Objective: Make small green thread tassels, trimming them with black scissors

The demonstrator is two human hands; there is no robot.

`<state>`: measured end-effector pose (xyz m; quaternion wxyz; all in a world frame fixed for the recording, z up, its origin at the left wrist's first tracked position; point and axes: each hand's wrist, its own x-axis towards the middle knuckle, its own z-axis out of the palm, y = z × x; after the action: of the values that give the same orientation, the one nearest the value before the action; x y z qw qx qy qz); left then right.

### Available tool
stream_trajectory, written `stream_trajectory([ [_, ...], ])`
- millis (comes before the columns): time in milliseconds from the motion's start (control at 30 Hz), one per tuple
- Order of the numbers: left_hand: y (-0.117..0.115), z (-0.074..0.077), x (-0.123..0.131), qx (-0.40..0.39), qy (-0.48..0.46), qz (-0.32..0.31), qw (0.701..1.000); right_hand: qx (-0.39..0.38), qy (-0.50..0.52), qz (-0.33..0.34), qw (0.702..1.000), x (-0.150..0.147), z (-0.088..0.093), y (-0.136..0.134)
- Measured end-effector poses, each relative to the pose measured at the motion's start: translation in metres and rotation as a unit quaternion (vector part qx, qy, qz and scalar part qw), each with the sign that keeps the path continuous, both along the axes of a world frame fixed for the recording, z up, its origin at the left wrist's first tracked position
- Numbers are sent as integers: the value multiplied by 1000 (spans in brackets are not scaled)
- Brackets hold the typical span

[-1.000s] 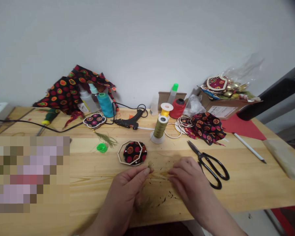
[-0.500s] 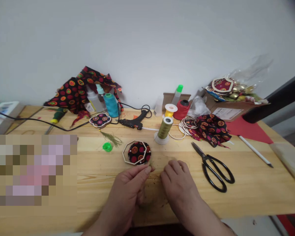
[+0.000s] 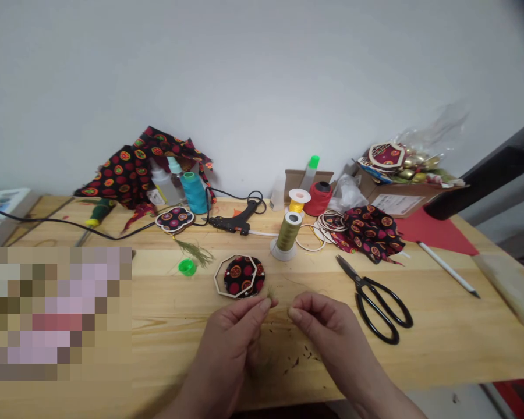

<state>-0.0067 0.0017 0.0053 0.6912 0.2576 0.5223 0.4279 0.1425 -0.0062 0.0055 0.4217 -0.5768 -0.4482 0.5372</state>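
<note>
My left hand is closed in a pinch on a small bundle of olive-green thread just above the wooden table. My right hand is also pinched, its fingertips close to the left hand's; the fine thread it seems to hold is too thin to make out. A round fabric-covered disc with a wooden octagon frame lies right behind my hands. An olive thread spool stands behind it. Black scissors lie to the right of my right hand. Thread clippings are scattered under my hands.
At the back stand a glue gun, a teal spool, bottles, red and yellow spools, patterned fabric, wooden rings and a cardboard box. A green cap lies to the left. A white pencil lies to the right.
My right hand drew in from the right toward the left hand, then lifted into a pinch next to it. The left hand kept its grip on the thread bundle.
</note>
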Motion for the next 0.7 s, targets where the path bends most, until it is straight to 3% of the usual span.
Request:
stream_trajectory([
  [100,-1,2,5,12,-20,-11,1000,-49,150,-53,986,-12,-2,1],
  [233,0,2,9,11,-39,2,999,-61,251,-90,962,-24,-7,1],
  [400,2,2,12,10,-57,25,998,-72,289,-101,949,-28,-10,2],
  [700,2,-1,14,34,-4,37,999,-87,300,-106,944,-31,-12,1],
])
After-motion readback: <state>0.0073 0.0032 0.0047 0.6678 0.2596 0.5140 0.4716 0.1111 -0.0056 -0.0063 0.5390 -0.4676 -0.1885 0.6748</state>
